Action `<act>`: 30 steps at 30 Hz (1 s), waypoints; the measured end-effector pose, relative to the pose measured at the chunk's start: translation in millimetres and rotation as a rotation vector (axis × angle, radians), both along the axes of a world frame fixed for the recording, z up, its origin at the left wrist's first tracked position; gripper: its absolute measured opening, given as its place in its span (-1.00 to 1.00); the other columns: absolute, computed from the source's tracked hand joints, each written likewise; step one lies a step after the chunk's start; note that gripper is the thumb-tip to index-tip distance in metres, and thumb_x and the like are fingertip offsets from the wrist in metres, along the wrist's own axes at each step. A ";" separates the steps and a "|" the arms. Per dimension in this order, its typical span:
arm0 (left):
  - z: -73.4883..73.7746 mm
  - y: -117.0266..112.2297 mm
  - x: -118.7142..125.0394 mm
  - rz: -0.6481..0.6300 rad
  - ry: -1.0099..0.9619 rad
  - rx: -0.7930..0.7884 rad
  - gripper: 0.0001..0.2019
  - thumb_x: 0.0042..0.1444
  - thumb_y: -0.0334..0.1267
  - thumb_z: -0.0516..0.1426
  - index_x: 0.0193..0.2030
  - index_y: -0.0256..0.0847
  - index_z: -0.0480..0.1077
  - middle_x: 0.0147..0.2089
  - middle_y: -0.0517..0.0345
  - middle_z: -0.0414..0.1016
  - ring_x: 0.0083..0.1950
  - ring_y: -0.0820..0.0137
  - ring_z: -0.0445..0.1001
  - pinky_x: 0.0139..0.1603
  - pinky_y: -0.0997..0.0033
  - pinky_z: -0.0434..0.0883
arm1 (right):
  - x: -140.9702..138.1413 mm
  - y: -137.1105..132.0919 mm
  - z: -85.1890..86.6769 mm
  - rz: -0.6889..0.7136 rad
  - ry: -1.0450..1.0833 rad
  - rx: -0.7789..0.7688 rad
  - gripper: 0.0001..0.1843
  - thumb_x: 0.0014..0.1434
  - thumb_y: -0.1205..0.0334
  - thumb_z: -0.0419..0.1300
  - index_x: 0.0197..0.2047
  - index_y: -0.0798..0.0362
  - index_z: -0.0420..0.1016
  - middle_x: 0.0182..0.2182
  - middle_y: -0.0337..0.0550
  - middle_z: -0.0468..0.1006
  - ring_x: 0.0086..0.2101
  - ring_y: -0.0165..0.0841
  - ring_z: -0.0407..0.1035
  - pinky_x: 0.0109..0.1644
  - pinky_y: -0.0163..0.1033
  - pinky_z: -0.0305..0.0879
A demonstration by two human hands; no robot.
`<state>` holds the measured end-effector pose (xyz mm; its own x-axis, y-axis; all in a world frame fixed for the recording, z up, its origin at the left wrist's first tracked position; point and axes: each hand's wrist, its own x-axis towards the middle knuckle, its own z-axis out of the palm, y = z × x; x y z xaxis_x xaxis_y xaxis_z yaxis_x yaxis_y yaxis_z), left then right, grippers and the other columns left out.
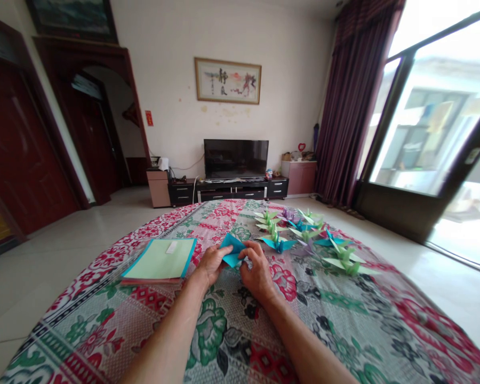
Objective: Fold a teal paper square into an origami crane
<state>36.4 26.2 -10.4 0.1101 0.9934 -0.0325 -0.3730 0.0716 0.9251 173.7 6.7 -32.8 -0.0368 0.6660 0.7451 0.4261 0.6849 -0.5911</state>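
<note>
A small folded piece of blue origami paper (232,249) is held up between my two hands over the middle of the table. My left hand (213,263) grips its left corner, thumb on top. On the other side, the bent fingers of my right hand (257,268) pinch its right edge. Folded paper cranes (279,244) in blue, green and purple stand in a group to the right of my hands. To the left lies a stack of paper sheets (160,258), pale green over blue, with a small white slip (172,247) on top.
A patterned cloth (208,330) in red, green and grey covers the round table. Beyond it, a television (236,159) stands on a low black cabinet (232,191). A glass door (428,144) and a purple curtain (346,106) are at the right.
</note>
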 end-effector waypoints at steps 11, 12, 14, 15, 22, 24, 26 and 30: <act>-4.1 -0.4 9.0 0.278 0.688 0.516 -0.75 0.00 -0.15 0.09 -0.34 -0.25 0.51 -0.45 0.17 0.51 -0.43 0.41 0.41 -0.42 0.50 0.31 | 3.6 7.6 5.4 0.002 0.536 -0.500 -0.61 -0.06 0.00 0.15 -0.20 0.07 0.40 -0.34 -0.16 0.48 -0.37 -0.33 0.37 -0.38 -0.29 0.31; -4.2 -1.0 10.3 0.285 0.711 0.552 -0.75 0.01 -0.16 0.09 -0.29 -0.24 0.51 -0.37 0.13 0.54 -0.36 0.38 0.44 -0.35 0.48 0.35 | 3.5 8.3 5.7 0.019 0.550 -0.535 -0.59 -0.08 0.00 0.16 -0.20 0.08 0.41 -0.36 -0.17 0.47 -0.39 -0.34 0.36 -0.41 -0.30 0.30; -4.5 -2.2 13.0 0.295 0.741 0.612 -0.74 0.02 -0.18 0.08 -0.23 -0.23 0.51 -0.23 0.08 0.56 -0.24 0.33 0.48 -0.20 0.42 0.38 | 3.6 9.3 6.2 0.072 0.557 -0.591 -0.60 -0.09 0.02 0.17 -0.22 0.10 0.42 -0.45 -0.21 0.45 -0.47 -0.38 0.32 -0.48 -0.34 0.26; -4.7 -2.9 14.2 0.296 0.751 0.639 -0.74 0.03 -0.19 0.08 -0.21 -0.22 0.51 -0.19 0.06 0.56 -0.19 0.32 0.48 -0.13 0.39 0.38 | 3.9 9.8 6.1 0.095 0.557 -0.608 -0.61 -0.11 0.04 0.17 -0.23 0.11 0.43 -0.49 -0.23 0.45 -0.51 -0.41 0.29 -0.51 -0.35 0.23; -3.8 -6.2 18.4 0.262 0.695 0.652 -0.79 -0.03 -0.26 0.14 -0.24 -0.17 0.53 -0.14 0.08 0.55 -0.06 0.26 0.46 0.06 0.29 0.32 | 6.0 17.8 -4.5 0.060 0.595 -0.609 -0.73 -0.15 0.16 0.11 -0.37 0.11 0.47 -0.62 -0.30 0.42 -0.62 -0.48 0.20 -0.56 -0.39 0.15; -2.4 -6.7 18.8 0.224 0.644 0.607 -0.82 -0.05 -0.28 0.16 -0.28 -0.16 0.54 -0.16 0.09 0.56 -0.09 0.26 0.47 0.04 0.31 0.33 | 6.1 20.7 -8.0 -0.001 0.557 -0.584 -0.75 -0.15 0.15 0.10 -0.40 0.10 0.48 -0.63 -0.29 0.43 -0.61 -0.45 0.22 -0.56 -0.38 0.16; -0.8 -6.9 19.3 0.173 0.605 0.566 -0.83 -0.08 -0.29 0.18 -0.30 -0.16 0.54 -0.18 0.10 0.56 -0.11 0.25 0.47 0.01 0.33 0.35 | 5.9 23.0 -10.5 -0.061 0.515 -0.563 -0.76 -0.14 0.14 0.10 -0.42 0.08 0.49 -0.63 -0.28 0.45 -0.60 -0.43 0.25 -0.55 -0.37 0.17; 2.6 -7.0 20.5 0.155 0.607 0.520 -0.83 -0.11 -0.30 0.19 -0.32 -0.17 0.55 -0.26 0.13 0.57 -0.14 0.24 0.47 -0.04 0.36 0.35 | 5.4 25.4 -12.6 -0.118 0.464 -0.541 -0.76 -0.14 0.14 0.10 -0.42 0.08 0.49 -0.62 -0.28 0.46 -0.58 -0.41 0.28 -0.54 -0.37 0.18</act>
<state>56.9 19.3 -7.8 0.0815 0.9003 0.4277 0.2339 -0.4344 0.8698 179.2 32.1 -45.4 0.2987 0.9259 0.2313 0.1022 0.2099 -0.9724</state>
